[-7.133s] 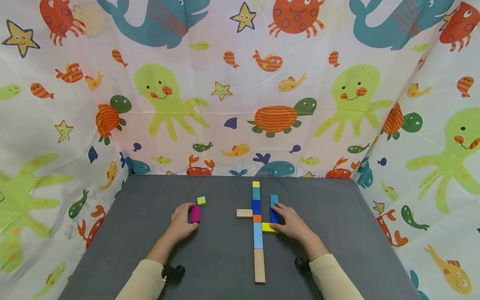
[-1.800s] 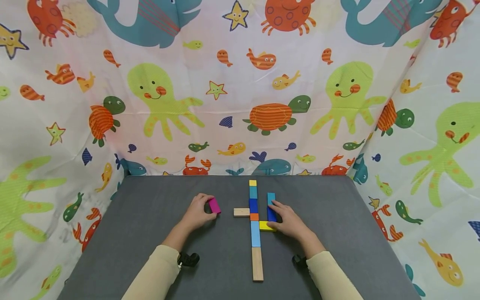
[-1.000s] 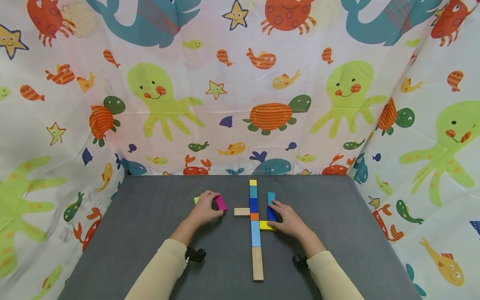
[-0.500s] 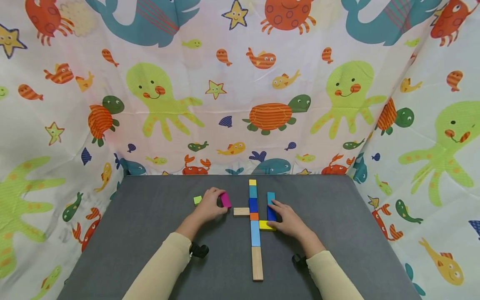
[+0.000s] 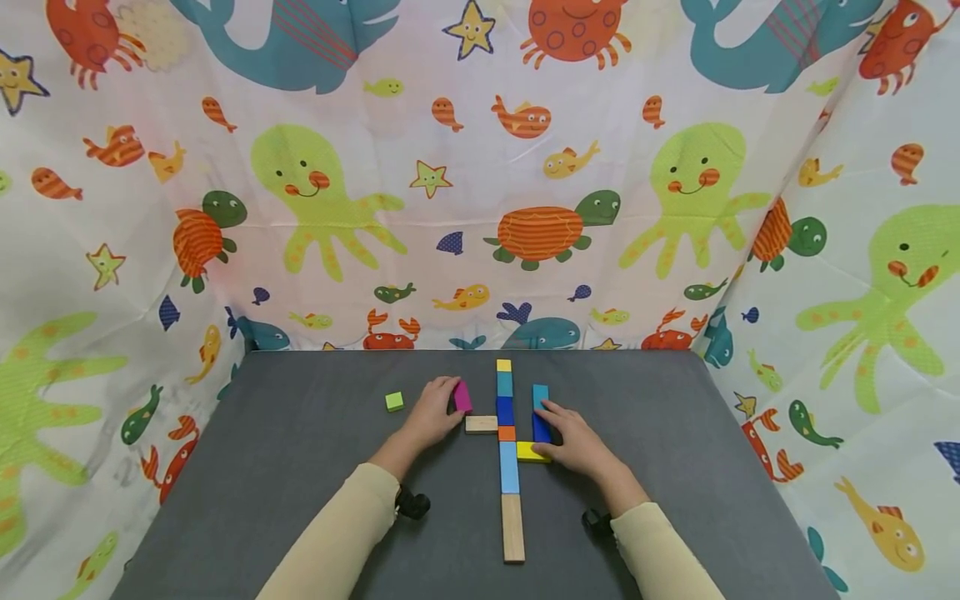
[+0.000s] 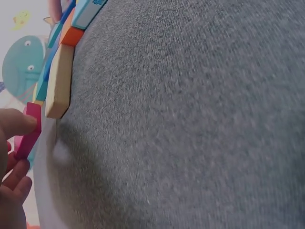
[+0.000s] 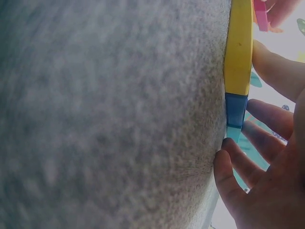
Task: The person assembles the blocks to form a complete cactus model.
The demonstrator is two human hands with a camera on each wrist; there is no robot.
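My left hand (image 5: 431, 414) pinches a magenta block (image 5: 462, 397) between thumb and fingers, just beyond the short plain wooden block (image 5: 480, 425). The left wrist view shows the thumb on one face of the magenta block (image 6: 31, 131). My right hand (image 5: 577, 442) rests at the blocks right of the column: its thumb touches the yellow block (image 5: 531, 452), and its relaxed fingers lie by the dark blue block (image 5: 541, 428) and the lighter blue block (image 5: 540, 395). The column's middle holds an orange block (image 5: 507, 433), with a light blue block (image 5: 509, 468) below.
A lime green cube (image 5: 394, 402) lies left of my left hand. The column runs from a small yellow block (image 5: 503, 365) at the far end to a long wooden block (image 5: 513, 529) near me. A patterned curtain (image 5: 450, 250) stands behind the grey table (image 5: 300, 483).
My left hand has carried the magenta block rightward, from beside the green cube to beyond the short wooden block. The green cube stays behind on the table. My right hand has kept its place.
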